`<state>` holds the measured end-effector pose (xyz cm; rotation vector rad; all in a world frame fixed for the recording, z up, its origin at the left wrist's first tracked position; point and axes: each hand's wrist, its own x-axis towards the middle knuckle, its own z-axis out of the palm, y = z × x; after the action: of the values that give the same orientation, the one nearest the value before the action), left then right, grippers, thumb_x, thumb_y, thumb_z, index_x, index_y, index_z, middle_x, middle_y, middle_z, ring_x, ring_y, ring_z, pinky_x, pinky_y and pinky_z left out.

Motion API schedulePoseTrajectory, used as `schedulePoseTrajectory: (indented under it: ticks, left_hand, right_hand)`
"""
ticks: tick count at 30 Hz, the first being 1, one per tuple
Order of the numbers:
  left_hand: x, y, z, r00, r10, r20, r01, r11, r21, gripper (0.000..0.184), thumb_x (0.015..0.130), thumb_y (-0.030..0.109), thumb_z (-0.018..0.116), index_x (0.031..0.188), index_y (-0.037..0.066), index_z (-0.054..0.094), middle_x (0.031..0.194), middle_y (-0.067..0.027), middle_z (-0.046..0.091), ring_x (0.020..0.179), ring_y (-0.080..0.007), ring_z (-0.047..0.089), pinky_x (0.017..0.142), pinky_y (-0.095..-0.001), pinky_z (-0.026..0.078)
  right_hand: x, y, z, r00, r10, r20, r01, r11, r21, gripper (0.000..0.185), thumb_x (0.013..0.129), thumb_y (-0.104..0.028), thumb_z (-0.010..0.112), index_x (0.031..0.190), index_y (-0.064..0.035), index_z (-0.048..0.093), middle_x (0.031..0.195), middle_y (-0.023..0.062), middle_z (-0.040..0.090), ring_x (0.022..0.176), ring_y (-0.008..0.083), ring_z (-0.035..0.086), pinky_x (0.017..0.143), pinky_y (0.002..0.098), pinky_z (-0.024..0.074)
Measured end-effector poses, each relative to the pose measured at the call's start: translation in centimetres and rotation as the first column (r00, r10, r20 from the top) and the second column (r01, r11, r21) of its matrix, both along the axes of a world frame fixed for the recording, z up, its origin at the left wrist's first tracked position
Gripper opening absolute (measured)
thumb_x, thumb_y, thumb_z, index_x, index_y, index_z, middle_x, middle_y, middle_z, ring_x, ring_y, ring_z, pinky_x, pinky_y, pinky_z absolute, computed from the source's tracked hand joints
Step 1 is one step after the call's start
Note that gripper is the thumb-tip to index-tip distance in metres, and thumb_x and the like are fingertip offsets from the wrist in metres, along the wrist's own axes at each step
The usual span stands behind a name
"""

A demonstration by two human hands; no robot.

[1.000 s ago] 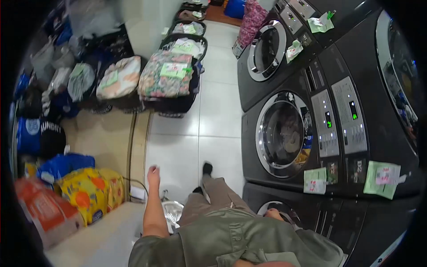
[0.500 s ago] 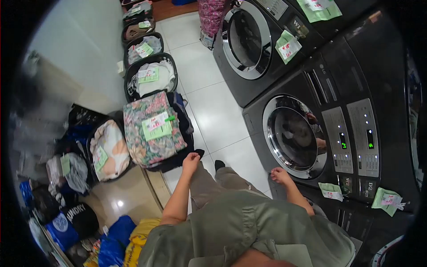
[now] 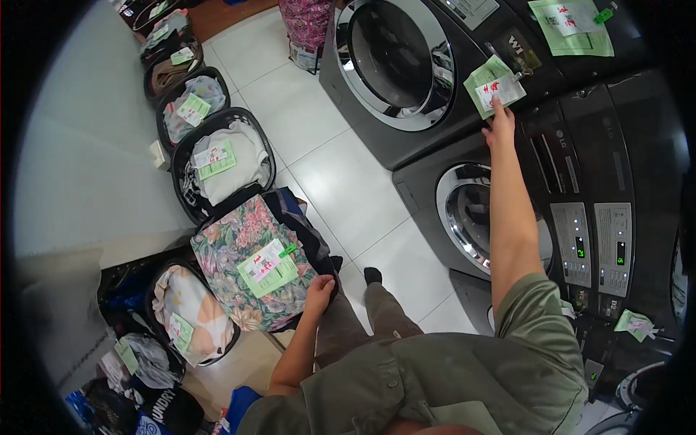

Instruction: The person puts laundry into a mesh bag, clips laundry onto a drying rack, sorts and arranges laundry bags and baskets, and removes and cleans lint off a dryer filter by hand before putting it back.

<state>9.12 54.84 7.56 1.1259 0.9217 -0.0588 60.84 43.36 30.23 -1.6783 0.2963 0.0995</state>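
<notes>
My right arm stretches forward, and my right hand is at the lower edge of a green paper slip with a white label in red writing. The index finger reaches onto the label; the hand looks open, not gripping the paper. This slip hangs on the dark washing machine marked W1. My left hand hangs low with curled fingers, nothing visible in it. It is beside a folded floral cloth, which lies on a full laundry basket and carries a clipped green slip.
Laundry baskets with tagged clothes line the wall on the left. On the right stand more dark machines with lit control panels. A pink patterned bag sits on the tiled floor farther ahead.
My right hand has moved from low beside the lower machine door up and forward to the green slip. My left hand stays low beside the floral cloth. The view has shifted.
</notes>
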Motion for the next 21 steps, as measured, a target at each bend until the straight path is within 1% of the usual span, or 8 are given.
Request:
schedulePoseTrajectory:
  ticks: [2, 4, 5, 9, 12, 13, 16, 21]
  left_hand:
    - [-0.1, 0.8, 0.6, 1.000, 0.002, 0.005, -0.002, 1.000, -0.025, 0.021, 0.081, 0.011, 0.055, 0.099, 0.001, 0.053, 0.081, -0.0032, 0.055, 0.072, -0.0107, 0.053, 0.070, -0.0232, 0.042]
    - [0.5, 1.8, 1.5, 1.000, 0.025, 0.013, -0.024, 0.995, -0.093, 0.020, 0.081, 0.011, 0.054, 0.098, 0.000, 0.053, 0.079, -0.0032, 0.054, 0.069, -0.0106, 0.052, 0.067, -0.0229, 0.043]
    - [0.8, 2.3, 1.9, 0.998, 0.060, 0.023, -0.056, 0.986, -0.158, 0.019, 0.081, 0.011, 0.054, 0.097, 0.000, 0.053, 0.077, -0.0032, 0.053, 0.066, -0.0105, 0.052, 0.065, -0.0226, 0.043]
    - [1.6, 3.6, 0.6, 0.997, 0.053, 0.048, -0.047, 0.992, -0.120, 0.019, 0.083, 0.011, 0.053, 0.098, -0.001, 0.051, 0.083, -0.0039, 0.055, 0.065, -0.0093, 0.052, 0.052, -0.0228, 0.045]
    - [3.4, 5.2, 4.7, 1.000, -0.004, -0.002, 0.003, 0.983, -0.186, 0.019, 0.083, 0.012, 0.052, 0.098, 0.000, 0.052, 0.080, -0.0040, 0.054, 0.061, -0.0089, 0.052, 0.047, -0.0218, 0.045]
    - [3.9, 5.3, 5.6, 0.999, 0.008, 0.031, -0.004, 0.993, -0.115, 0.018, 0.083, 0.012, 0.052, 0.097, 0.000, 0.052, 0.076, -0.0032, 0.053, 0.056, -0.0079, 0.050, 0.044, -0.0212, 0.044]
    - [3.9, 5.4, 4.4, 0.997, 0.033, 0.070, -0.027, 0.997, -0.077, 0.018, 0.083, 0.012, 0.053, 0.095, -0.001, 0.053, 0.071, -0.0019, 0.052, 0.054, -0.0068, 0.047, 0.044, -0.0217, 0.044]
    - [3.0, 5.3, 3.3, 0.997, 0.009, 0.072, -0.005, 0.999, -0.053, 0.018, 0.082, 0.012, 0.055, 0.094, -0.001, 0.054, 0.070, 0.0007, 0.051, 0.057, -0.0050, 0.045, 0.048, -0.0188, 0.040]
  right_hand:
    - [0.5, 0.3, -0.3, 1.000, 0.000, -0.010, 0.000, 0.999, 0.037, 0.054, 0.075, -0.041, 0.060, 0.115, -0.0096, 0.043, 0.123, 0.0088, 0.042, 0.113, 0.0292, 0.038, 0.090, 0.0498, 0.0252]
    - [-0.5, 1.1, 0.5, 0.996, -0.050, -0.079, 0.074, 0.936, 0.344, 0.031, 0.082, -0.033, 0.054, 0.104, -0.0117, 0.050, 0.111, 0.0056, 0.052, 0.104, 0.0253, 0.046, 0.092, 0.0497, 0.0235]
    - [-1.4, 1.2, 1.1, 0.995, -0.041, -0.087, 0.069, 0.935, 0.348, 0.027, 0.085, -0.029, 0.049, 0.107, -0.0123, 0.049, 0.103, 0.0046, 0.056, 0.097, 0.0223, 0.051, 0.089, 0.0485, 0.0279]
    - [-4.1, 0.7, 2.3, 1.000, 0.026, 0.002, -0.025, 0.938, 0.347, 0.028, 0.086, -0.030, 0.049, 0.106, -0.0108, 0.050, 0.098, 0.0035, 0.058, 0.086, 0.0194, 0.055, 0.075, 0.0384, 0.0393]
    - [-4.0, 0.1, 2.5, 0.999, 0.021, 0.044, -0.033, 0.953, 0.302, 0.026, 0.086, -0.028, 0.049, 0.103, -0.0089, 0.052, 0.096, 0.0039, 0.058, 0.083, 0.0175, 0.057, 0.072, 0.0347, 0.0419]
    - [-4.2, 0.1, 2.7, 0.999, 0.005, 0.048, -0.020, 0.947, 0.321, 0.025, 0.085, -0.026, 0.050, 0.102, -0.0068, 0.052, 0.095, 0.0045, 0.059, 0.083, 0.0167, 0.057, 0.070, 0.0326, 0.0439]
    - [-4.8, 0.4, 3.5, 1.000, -0.023, 0.019, 0.014, 0.928, 0.373, 0.022, 0.084, -0.017, 0.052, 0.096, 0.0009, 0.052, 0.093, 0.0080, 0.059, 0.083, 0.0176, 0.058, 0.073, 0.0315, 0.0468]
    - [-4.6, 0.4, 3.1, 0.999, 0.020, 0.032, -0.033, 0.892, 0.452, 0.022, 0.084, -0.018, 0.053, 0.097, -0.0003, 0.052, 0.093, 0.0079, 0.059, 0.082, 0.0177, 0.058, 0.071, 0.0327, 0.0476]
